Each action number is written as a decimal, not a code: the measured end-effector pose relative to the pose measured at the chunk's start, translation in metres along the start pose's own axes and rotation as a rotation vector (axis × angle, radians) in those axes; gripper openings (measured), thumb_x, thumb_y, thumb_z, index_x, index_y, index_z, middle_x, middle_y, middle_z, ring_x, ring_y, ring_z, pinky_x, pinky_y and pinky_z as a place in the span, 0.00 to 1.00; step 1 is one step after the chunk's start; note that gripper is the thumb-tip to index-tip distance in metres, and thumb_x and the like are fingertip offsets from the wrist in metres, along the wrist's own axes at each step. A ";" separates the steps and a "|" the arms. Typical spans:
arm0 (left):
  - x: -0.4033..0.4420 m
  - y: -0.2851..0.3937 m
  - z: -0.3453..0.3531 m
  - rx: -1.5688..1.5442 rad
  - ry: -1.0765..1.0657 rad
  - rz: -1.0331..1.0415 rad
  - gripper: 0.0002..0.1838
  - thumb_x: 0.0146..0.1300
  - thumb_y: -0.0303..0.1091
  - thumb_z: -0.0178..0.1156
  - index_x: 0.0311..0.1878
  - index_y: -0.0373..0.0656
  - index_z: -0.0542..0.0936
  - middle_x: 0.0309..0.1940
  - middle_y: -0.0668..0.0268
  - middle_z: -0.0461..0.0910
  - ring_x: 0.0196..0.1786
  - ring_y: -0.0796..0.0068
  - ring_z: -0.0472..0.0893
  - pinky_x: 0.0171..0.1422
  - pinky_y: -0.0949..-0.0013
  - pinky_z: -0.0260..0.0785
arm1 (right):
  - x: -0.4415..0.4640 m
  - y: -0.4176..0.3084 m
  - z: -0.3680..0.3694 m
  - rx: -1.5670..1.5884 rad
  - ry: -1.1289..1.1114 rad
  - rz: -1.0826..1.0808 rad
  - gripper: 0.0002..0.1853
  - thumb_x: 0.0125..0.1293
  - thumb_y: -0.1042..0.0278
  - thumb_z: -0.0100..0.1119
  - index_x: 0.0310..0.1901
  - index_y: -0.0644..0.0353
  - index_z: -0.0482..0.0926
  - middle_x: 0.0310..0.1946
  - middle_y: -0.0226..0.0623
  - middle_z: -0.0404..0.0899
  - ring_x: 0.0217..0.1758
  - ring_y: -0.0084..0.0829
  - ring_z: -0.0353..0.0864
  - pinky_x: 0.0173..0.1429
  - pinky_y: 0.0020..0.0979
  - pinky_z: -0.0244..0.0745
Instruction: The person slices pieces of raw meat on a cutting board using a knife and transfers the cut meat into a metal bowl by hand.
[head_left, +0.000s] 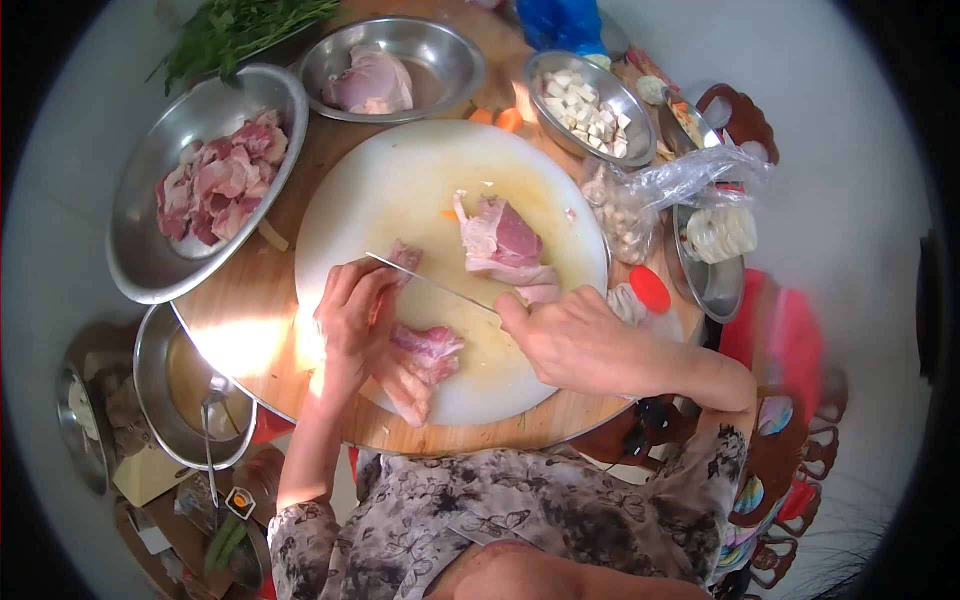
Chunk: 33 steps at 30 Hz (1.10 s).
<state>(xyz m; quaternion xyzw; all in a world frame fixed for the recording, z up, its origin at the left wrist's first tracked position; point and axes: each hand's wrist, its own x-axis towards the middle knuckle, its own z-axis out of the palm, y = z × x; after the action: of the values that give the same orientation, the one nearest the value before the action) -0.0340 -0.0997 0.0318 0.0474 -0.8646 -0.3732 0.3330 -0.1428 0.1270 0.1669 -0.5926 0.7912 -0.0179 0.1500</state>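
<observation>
A round white cutting board (400, 180) lies on the wooden table. My right hand (570, 335) is closed round the handle of a knife (430, 283), whose blade points left across the board. The fingers of my left hand (355, 310) are bent over a strip of raw meat (405, 256), beside the blade's tip. Another piece of raw meat with skin (425, 355) lies just right of my left wrist. Farther up the board, to the right, is a larger raw chunk (505, 240) with pale skin.
At the left, a metal bowl (130, 215) holds cut meat. Another bowl (455, 50) behind the board holds one piece. White cubes fill a bowl (645, 150) at the back right, near a plastic bag (690, 180). A pot (150, 400) stands lower left.
</observation>
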 end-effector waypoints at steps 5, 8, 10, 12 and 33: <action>0.002 -0.005 -0.002 -0.046 -0.032 -0.053 0.15 0.54 0.14 0.69 0.45 0.39 0.85 0.47 0.60 0.85 0.51 0.58 0.84 0.52 0.60 0.80 | 0.035 0.021 0.010 0.187 0.009 -0.044 0.15 0.57 0.81 0.55 0.47 0.75 0.71 0.23 0.56 0.82 0.32 0.58 0.87 0.39 0.53 0.75; 0.003 -0.009 -0.003 -0.030 -0.060 -0.047 0.15 0.54 0.14 0.69 0.45 0.38 0.85 0.48 0.60 0.85 0.52 0.57 0.84 0.53 0.60 0.80 | 0.063 0.009 -0.013 0.159 -0.201 0.032 0.14 0.57 0.81 0.55 0.46 0.73 0.72 0.28 0.60 0.84 0.36 0.61 0.87 0.41 0.54 0.75; 0.004 -0.010 -0.002 -0.026 -0.071 -0.038 0.14 0.56 0.14 0.68 0.45 0.38 0.86 0.48 0.60 0.85 0.51 0.60 0.84 0.52 0.62 0.79 | 0.088 0.014 0.003 0.197 -0.124 -0.008 0.14 0.57 0.80 0.55 0.45 0.73 0.72 0.29 0.60 0.84 0.37 0.61 0.87 0.41 0.55 0.75; 0.004 -0.010 -0.001 -0.027 -0.081 -0.032 0.13 0.58 0.14 0.67 0.45 0.38 0.86 0.48 0.60 0.85 0.51 0.62 0.83 0.51 0.64 0.78 | 0.113 0.019 0.022 0.234 -0.052 -0.045 0.13 0.57 0.80 0.56 0.45 0.72 0.72 0.30 0.61 0.85 0.37 0.62 0.88 0.41 0.56 0.75; -0.012 -0.013 -0.014 -0.150 -0.024 -0.103 0.14 0.61 0.21 0.70 0.49 0.41 0.83 0.51 0.61 0.81 0.51 0.59 0.84 0.50 0.61 0.79 | -0.008 0.021 0.015 0.139 -0.254 0.182 0.10 0.64 0.81 0.52 0.46 0.72 0.69 0.32 0.58 0.82 0.40 0.60 0.85 0.42 0.54 0.76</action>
<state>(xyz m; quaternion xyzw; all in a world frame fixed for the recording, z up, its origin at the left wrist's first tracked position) -0.0183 -0.1136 0.0235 0.0622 -0.8346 -0.4541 0.3057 -0.1565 0.1432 0.1496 -0.5041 0.8133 0.0162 0.2901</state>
